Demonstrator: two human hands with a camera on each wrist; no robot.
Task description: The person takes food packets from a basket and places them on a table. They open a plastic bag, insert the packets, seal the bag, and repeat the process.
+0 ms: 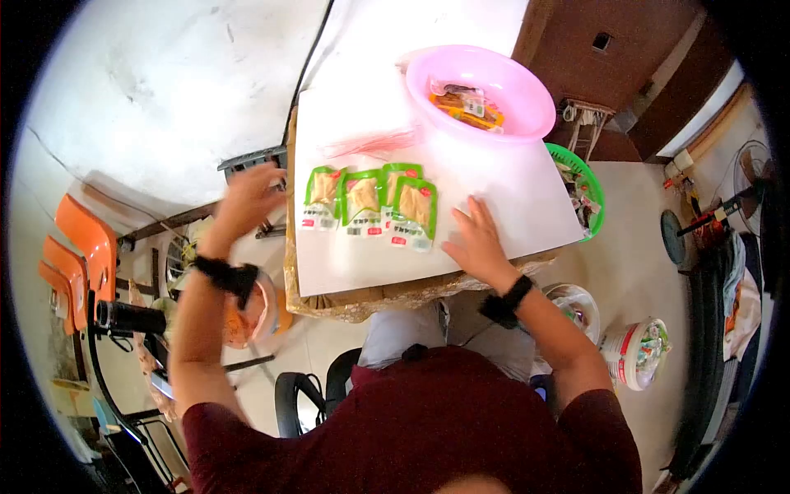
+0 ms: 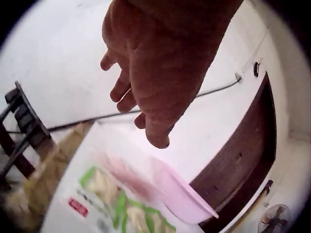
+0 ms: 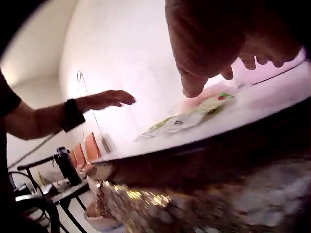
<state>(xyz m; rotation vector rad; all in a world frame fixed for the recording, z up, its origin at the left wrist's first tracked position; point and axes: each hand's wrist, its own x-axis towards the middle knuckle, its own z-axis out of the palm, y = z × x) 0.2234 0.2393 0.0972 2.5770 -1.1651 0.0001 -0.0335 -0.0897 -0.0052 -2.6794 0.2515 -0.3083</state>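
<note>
Several green-edged food packets lie side by side, some overlapping, on the white table. My left hand is raised off the table's left edge, fingers extended, holding nothing; the left wrist view shows that hand above the packets. My right hand is just right of the packets, fingers spread and holding nothing; whether it touches the table I cannot tell. In the right wrist view, the hand appears above the packets.
Thin pink strips lie behind the packets. A pink basin holding orange packages stands at the back right. Beside the table's right edge is a green basket with packets. Orange chairs stand at left, a bucket on the floor at right.
</note>
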